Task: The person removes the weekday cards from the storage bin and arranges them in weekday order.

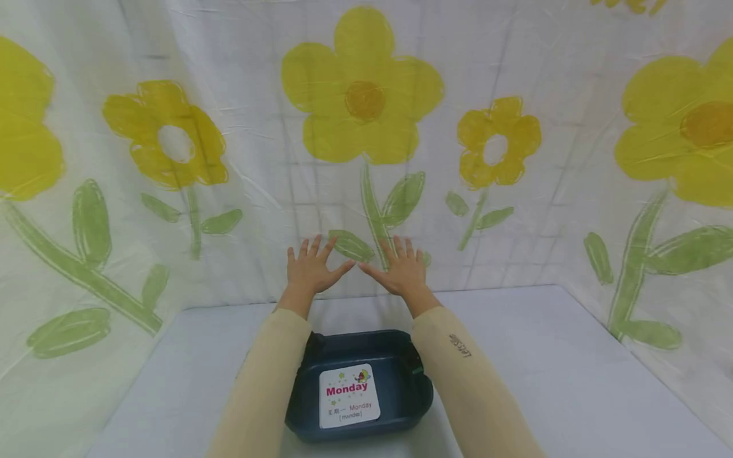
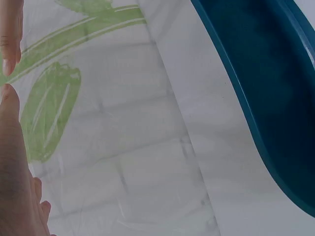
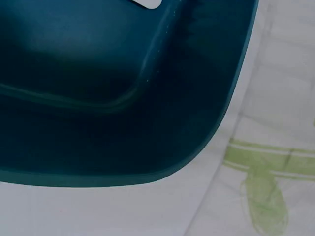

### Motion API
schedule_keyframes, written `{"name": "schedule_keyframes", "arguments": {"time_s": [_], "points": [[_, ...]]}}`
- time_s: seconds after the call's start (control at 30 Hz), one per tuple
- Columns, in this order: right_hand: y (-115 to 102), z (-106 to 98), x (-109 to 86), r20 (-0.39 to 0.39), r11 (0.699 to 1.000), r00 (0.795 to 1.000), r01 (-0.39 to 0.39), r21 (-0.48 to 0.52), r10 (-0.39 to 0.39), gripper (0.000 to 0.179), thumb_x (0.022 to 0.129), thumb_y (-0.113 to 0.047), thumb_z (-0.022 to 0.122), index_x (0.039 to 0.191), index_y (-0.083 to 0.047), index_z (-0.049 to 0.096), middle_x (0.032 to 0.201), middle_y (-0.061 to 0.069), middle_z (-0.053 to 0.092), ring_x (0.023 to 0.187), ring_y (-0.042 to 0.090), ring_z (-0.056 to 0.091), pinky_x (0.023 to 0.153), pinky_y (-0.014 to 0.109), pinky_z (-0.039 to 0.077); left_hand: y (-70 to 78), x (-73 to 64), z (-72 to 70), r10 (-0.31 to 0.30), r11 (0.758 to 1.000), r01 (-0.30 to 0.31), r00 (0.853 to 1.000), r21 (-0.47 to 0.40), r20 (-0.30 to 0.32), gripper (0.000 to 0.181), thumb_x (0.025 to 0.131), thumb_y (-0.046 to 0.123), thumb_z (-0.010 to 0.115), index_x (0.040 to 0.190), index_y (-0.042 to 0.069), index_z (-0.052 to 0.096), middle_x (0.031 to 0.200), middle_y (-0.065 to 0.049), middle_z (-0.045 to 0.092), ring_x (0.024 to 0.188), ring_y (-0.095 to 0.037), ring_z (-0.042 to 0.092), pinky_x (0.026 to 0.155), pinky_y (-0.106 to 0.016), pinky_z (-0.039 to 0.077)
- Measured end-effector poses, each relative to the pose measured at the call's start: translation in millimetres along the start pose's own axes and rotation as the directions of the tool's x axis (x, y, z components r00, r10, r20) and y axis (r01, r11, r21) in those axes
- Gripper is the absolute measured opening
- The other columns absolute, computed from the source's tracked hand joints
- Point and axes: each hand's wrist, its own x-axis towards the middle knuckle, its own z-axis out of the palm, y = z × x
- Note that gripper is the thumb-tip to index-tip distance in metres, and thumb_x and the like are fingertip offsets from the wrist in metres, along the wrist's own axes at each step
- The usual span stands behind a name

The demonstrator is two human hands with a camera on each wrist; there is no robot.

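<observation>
Both hands are raised beyond the far side of a dark teal basin [image 1: 401, 407], fingers spread and holding nothing. My left hand [image 1: 312, 268] and my right hand [image 1: 403, 270] point their thumbs toward each other, the tips close together. Inside the basin lies a white card [image 1: 349, 395] printed "Monday" with small pictures. In the left wrist view, part of the left hand [image 2: 17, 162] shows at the left edge, near the other hand's thumb. The right wrist view shows the basin's rim [image 3: 98, 179] and a corner of the card, but not the right hand.
The basin stands on a white-covered table [image 1: 550, 356]. Behind it hangs a pale curtain [image 1: 258, 267] painted with yellow flowers and green stems, and it also runs along both sides. The forearms in cream sleeves [image 1: 475, 375] pass over the basin's sides.
</observation>
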Motion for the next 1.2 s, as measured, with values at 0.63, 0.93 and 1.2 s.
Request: {"name": "schedule_keyframes", "arguments": {"time_s": [0.63, 0.93, 1.2], "points": [[-3.4, 12.3, -1.0, -0.036, 0.986, 0.995, 0.095, 0.138, -0.091, 0.083, 0.083, -0.076, 0.028, 0.147, -0.025, 0.021, 0.155, 0.008, 0.009, 0.140, 0.034, 0.009, 0.109, 0.055, 0.019, 0.9, -2.1, 3.8, 0.052, 0.999, -0.052, 0.999, -0.004, -0.011, 0.078, 0.087, 0.070, 0.030, 0.148, 0.024, 0.016, 0.153, -0.013, 0.018, 0.139, -0.035, 0.014, 0.108, -0.061, 0.007], [-9.8, 9.8, -33.8, -0.059, 0.934, 0.979, 0.205, 0.293, -0.196, 0.076, 0.085, -0.066, 0.042, 0.145, -0.021, 0.031, 0.154, 0.008, 0.017, 0.137, 0.034, 0.022, 0.102, 0.061, 0.028, 4.3, -27.7, -1.5, 0.002, 0.976, 0.018, 0.996, -0.219, 0.091, 0.062, 0.089, 0.055, 0.047, 0.138, 0.016, 0.044, 0.138, -0.013, 0.046, 0.127, -0.036, 0.040, 0.100, -0.063, 0.027], [-6.7, 7.4, -74.4, -0.093, 0.891, 0.956, 0.293, 0.346, -0.277, 0.072, 0.084, -0.066, 0.046, 0.142, -0.026, 0.035, 0.152, 0.002, 0.025, 0.138, 0.026, 0.024, 0.098, 0.061, 0.034, -12.1, -72.7, -1.0, 0.029, 0.822, 0.036, 0.994, -0.569, 0.104, 0.054, 0.091, 0.040, 0.054, 0.134, 0.008, 0.048, 0.138, -0.019, 0.044, 0.126, -0.039, 0.040, 0.098, -0.057, 0.037]]}}
